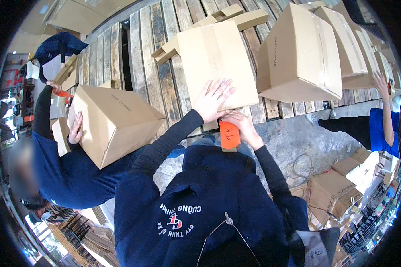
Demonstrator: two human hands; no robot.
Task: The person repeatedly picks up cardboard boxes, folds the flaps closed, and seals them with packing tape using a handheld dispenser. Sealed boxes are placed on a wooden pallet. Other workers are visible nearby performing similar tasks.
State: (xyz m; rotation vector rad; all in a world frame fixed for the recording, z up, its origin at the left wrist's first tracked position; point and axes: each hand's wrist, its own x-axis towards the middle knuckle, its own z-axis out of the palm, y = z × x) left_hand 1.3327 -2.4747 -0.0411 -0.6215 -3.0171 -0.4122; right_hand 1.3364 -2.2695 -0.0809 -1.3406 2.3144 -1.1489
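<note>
A brown cardboard box (200,49) stands on the slatted wooden pallet in front of me, with a strip of clear tape along its top. My left hand (213,99) lies on the near part of that top, fingers spread. Just below it, at the box's near edge, my right hand (240,124) is wrapped round an orange tape dispenser (230,135). Part of the dispenser is hidden under the hands. Whether its tape touches the box cannot be seen.
Flat cardboard pieces (249,20) lie behind the box on the pallet (151,53). Several closed boxes (294,53) stand to the right. On the left a co-worker holds another box (116,115) and an orange dispenser (67,94). Another person (381,129) works at far right. A cable (300,167) lies on the floor.
</note>
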